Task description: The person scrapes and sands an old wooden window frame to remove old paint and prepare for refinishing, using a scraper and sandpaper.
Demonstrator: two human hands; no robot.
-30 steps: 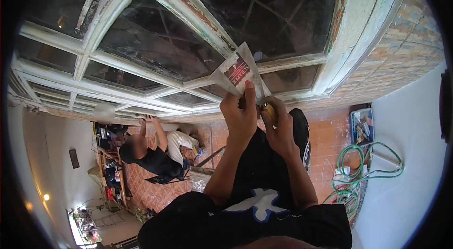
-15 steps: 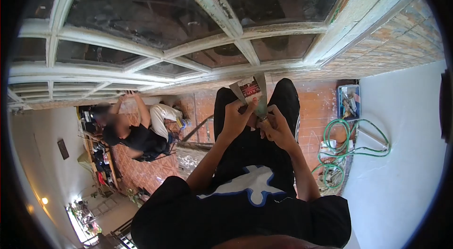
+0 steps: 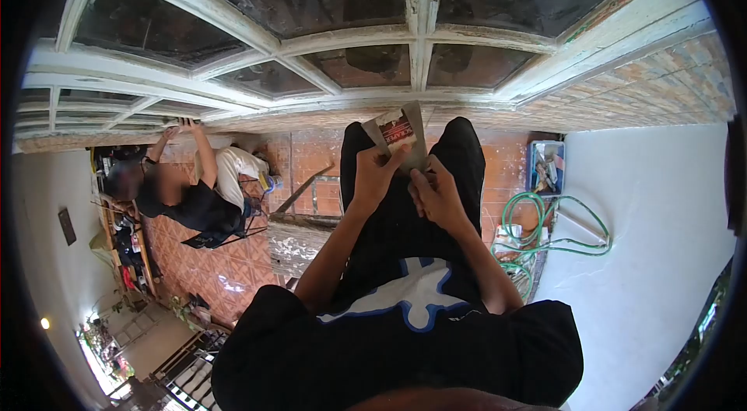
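Observation:
A flat scraper blade (image 3: 398,133) with a red and white label marked "SCRAPER" is held above my lap, in front of the window frame. My left hand (image 3: 379,174) pinches it from the left, with the thumb on the label. At its lower right edge is my right hand (image 3: 437,194), fingers curled and pressed near the blade's lower end; whether it grips a handle there is hidden. Above the hands runs the white window frame (image 3: 420,37), its paint worn and chipped around dark glass panes.
Another person (image 3: 198,201) sits at the left, hands raised to the frame. A green hose (image 3: 520,216) lies coiled at the right, near a blue bin (image 3: 546,170) of items. A worn wooden piece (image 3: 296,244) stands left of my legs.
My view has shifted, so the frame's bars and the floor items appear moved. My right hand's fingers have moved up against the lower end of the blade.

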